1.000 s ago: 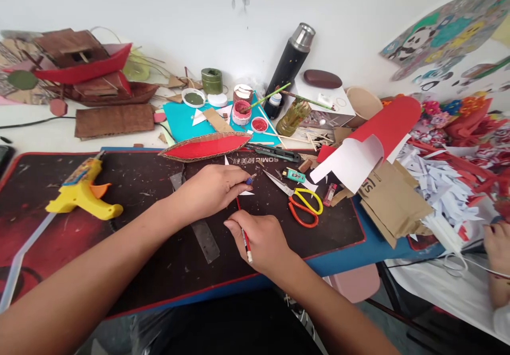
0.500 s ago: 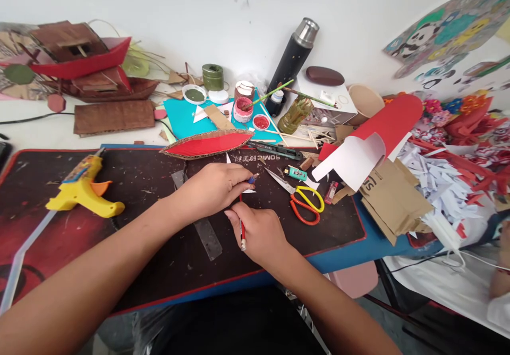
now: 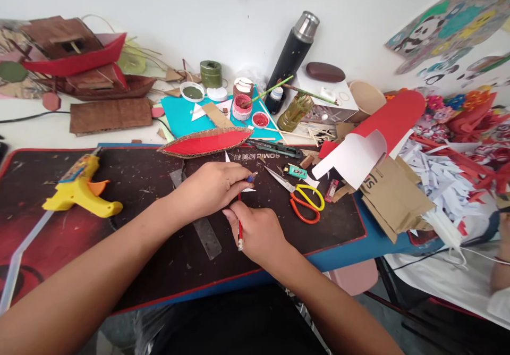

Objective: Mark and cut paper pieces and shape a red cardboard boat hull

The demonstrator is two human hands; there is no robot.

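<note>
My left hand (image 3: 217, 187) is closed, pinching a small blue pencil sharpener (image 3: 251, 178) that the fingers mostly cover. Just below and to the right, my right hand (image 3: 258, 233) wraps round a red pencil (image 3: 239, 228). The pencil's back end sticks out toward me, while its front runs up to the left hand's fingers, where the tip is hidden. Both hands are over the dark desk mat (image 3: 159, 264). Beyond them lies a boat-shaped cardboard piece with a red inside (image 3: 207, 142). To the right are scissors (image 3: 305, 198) with red and yellow handles.
A yellow glue gun (image 3: 77, 190) lies at left. Near the scissors are a green lighter (image 3: 295, 171) and a utility knife (image 3: 274, 148). Paint pots (image 3: 242, 106), a black thermos (image 3: 290, 52) and model boats (image 3: 75, 52) stand behind. Rolled red paper (image 3: 390, 113) lies at right.
The pencil's back end has tipped slightly to the left within my right hand. Both hands stay almost in place, and the whole view has shifted a little.
</note>
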